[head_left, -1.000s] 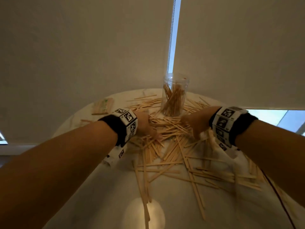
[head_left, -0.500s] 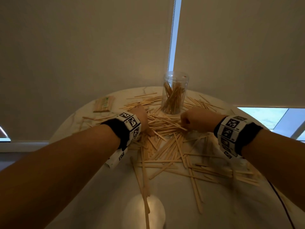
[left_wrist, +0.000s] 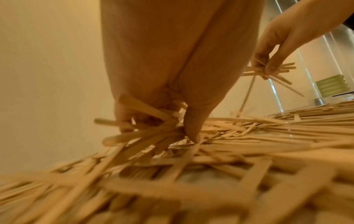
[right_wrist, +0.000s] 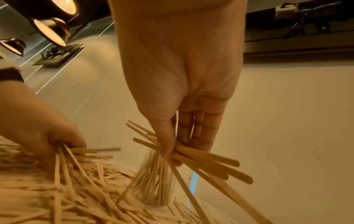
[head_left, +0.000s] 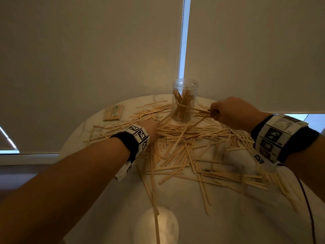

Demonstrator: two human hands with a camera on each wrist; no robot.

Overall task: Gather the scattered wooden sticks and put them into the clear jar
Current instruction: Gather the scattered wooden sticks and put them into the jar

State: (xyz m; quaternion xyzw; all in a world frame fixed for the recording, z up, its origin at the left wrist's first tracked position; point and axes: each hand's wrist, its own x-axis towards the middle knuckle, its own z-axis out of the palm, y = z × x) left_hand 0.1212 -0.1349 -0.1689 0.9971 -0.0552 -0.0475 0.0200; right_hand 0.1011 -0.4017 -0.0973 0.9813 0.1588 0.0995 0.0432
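Many flat wooden sticks (head_left: 184,148) lie scattered across the round marble table (head_left: 184,199). A clear jar (head_left: 184,100) stands upright at the far edge with several sticks inside; it shows also in the right wrist view as the jar (right_wrist: 153,181). My right hand (head_left: 233,111) is raised to the right of the jar and grips a bundle of sticks (right_wrist: 206,160) between thumb and fingers. My left hand (head_left: 149,128) is down in the pile left of the jar, its fingers curled round several sticks (left_wrist: 138,130) that still touch the heap.
A flat packet of sticks (head_left: 114,112) lies at the table's far left. Pale roller blinds (head_left: 88,50) hang right behind the table, with a bead chain (head_left: 180,41) above the jar. A lamp's reflection (head_left: 156,224) glows near the front edge.
My right hand has lifted off the pile with a bundle of sticks and moved right and up, level with the jar. My left hand slid a little farther into the pile towards the jar.
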